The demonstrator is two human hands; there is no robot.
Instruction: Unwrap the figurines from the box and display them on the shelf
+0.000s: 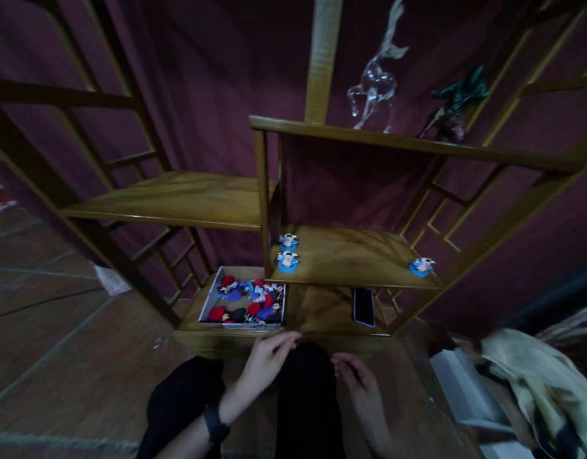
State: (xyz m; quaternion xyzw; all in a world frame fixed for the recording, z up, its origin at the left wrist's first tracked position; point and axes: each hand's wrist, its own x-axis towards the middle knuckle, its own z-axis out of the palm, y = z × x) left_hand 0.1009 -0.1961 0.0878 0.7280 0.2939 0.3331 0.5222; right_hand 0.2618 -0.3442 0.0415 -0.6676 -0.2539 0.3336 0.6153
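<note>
My left hand (270, 356), with a dark watch on its wrist, hovers by my knee just in front of the shelf's lower edge. Its fingers stretch forward, apart from the thumb, and nothing shows in them. On the other side of the knee, my right hand (360, 376) has loosely bent fingers with a gap at the thumb; no held thing is visible. Closest to the left hand is a shallow box (202, 309) of small red, purple, blue and black figurines. Two figurines on blue bases, one in front (288, 261) and one behind (288, 241), stand on the middle shelf's left end. Another figurine (421, 266) stands at its right end.
The wooden display shelf (350, 255) has stepped levels and slanted side posts. A phone (364, 307) lies on the bottom board. Up top are a clear horse statuette (376, 83) and a green one (458, 102). White boxes (470, 389) and pale cloth (536, 370) lie at right.
</note>
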